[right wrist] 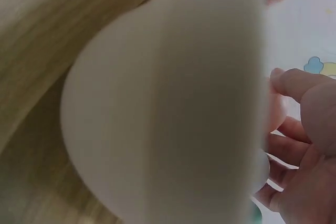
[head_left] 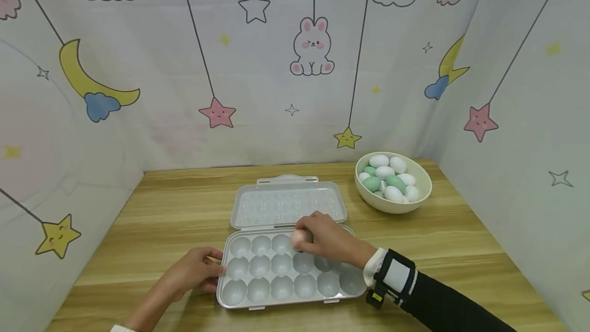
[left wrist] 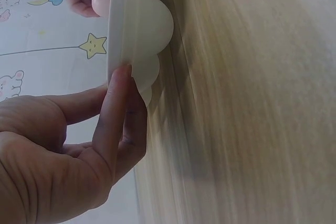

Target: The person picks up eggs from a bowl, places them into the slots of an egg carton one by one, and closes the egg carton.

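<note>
On the table lies a pale grey egg box [head_left: 258, 287] with its lid [head_left: 289, 204] folded back behind it. It has three rows of round hollows. My right hand [head_left: 329, 240] holds a pinkish egg [head_left: 300, 239] in its fingertips at the back row, near the middle. The same egg [right wrist: 277, 111] shows partly behind the box's blurred edge in the right wrist view. My left hand [head_left: 195, 270] is at the box's left end; in the left wrist view its thumb and fingers pinch the rim. My right hand hides some hollows on the right.
A cream bowl [head_left: 392, 208] of white and green eggs [head_left: 383, 172] stands at the back right, beyond the lid. The wood-grain table [head_left: 184, 209] runs back to a printed cloth [head_left: 175, 137], with cloth along both sides too.
</note>
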Motion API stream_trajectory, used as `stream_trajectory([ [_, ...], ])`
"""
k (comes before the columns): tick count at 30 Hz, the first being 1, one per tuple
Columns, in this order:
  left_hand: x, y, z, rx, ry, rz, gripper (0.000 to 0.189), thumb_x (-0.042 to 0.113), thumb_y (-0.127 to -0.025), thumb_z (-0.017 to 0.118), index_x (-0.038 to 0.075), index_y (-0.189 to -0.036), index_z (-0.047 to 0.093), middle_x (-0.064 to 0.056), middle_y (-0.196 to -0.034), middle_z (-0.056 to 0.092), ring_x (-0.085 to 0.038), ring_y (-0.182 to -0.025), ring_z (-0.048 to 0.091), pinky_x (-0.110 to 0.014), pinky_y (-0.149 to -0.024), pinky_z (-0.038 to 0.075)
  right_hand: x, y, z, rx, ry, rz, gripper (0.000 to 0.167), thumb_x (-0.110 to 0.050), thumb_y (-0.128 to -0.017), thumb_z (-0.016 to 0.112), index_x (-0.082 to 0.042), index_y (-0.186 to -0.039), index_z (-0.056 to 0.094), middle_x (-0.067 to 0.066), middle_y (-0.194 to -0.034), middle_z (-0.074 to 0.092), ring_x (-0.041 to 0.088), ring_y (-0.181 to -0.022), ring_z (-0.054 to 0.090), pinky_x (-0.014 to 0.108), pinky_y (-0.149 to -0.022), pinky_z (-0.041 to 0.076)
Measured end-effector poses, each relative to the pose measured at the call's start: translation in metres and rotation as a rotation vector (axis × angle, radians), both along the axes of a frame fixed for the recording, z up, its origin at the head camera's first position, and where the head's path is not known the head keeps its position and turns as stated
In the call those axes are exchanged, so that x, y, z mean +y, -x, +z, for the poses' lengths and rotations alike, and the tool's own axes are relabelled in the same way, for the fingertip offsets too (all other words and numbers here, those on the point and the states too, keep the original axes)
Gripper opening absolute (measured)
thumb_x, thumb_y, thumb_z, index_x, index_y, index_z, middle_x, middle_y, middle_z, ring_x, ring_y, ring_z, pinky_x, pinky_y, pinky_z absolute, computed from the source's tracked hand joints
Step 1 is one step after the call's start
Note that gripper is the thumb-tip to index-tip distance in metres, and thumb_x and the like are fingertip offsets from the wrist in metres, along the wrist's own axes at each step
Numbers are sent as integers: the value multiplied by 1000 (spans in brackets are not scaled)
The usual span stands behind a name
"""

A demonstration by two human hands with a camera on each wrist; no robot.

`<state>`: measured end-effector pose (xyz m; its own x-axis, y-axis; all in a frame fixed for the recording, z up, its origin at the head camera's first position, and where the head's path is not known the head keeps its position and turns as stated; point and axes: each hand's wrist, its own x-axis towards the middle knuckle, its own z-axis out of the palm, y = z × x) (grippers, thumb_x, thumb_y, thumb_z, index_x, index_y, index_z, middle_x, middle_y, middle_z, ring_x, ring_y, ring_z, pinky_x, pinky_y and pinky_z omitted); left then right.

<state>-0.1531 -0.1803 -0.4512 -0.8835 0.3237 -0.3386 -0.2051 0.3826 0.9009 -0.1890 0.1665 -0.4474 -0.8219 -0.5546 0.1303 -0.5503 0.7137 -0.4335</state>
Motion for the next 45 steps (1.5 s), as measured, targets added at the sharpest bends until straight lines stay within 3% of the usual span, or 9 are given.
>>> stream_trajectory([
  [15, -1, 0, 0, 6, -2, -21, 41, -3, -96, 66, -23, -126, 47, -16, -97, 67, -20, -81, 68, -34, -66, 65, 1, 0, -10, 131, 13, 50, 26, -27, -94, 76, -9, -112, 70, 2, -109, 66, 17, -103, 54, 36, -92, 49],
  [31, 0, 0, 0, -1, -14, -21, 43, -3, -96, 66, -24, -127, 46, -17, -98, 67, -22, -82, 69, -36, -68, 65, 4, 1, -11, 169, -3, 56, 28, -24, -94, 74, -5, -116, 71, 3, -107, 68, 17, -100, 55, 35, -90, 50],
  [35, 0, 0, 1, 3, -13, -26, 43, -3, -96, 66, -24, -127, 46, -17, -98, 67, -22, -83, 69, -36, -68, 65, 6, 0, -10, 112, 12, 50, 32, -28, -98, 70, -4, -120, 69, 2, -109, 66, 17, -103, 54, 34, -90, 50],
  [40, 0, 0, 2, -1, -11, -27, 42, -2, -96, 66, -23, -127, 47, -17, -98, 68, -22, -82, 70, -36, -68, 65, 14, -1, -3, 10, 84, 27, 42, -36, -104, 63, -3, -130, 65, 6, -122, 64, 20, -117, 55, 40, -101, 51],
  [45, 0, -1, 3, -6, -10, -29, 42, -2, -95, 67, -23, -126, 47, -16, -98, 68, -22, -82, 69, -35, -67, 65, 27, 1, 9, 29, 142, -12, 44, -36, -105, 62, -2, -132, 64, 10, -129, 64, 26, -123, 57, 47, -105, 51],
])
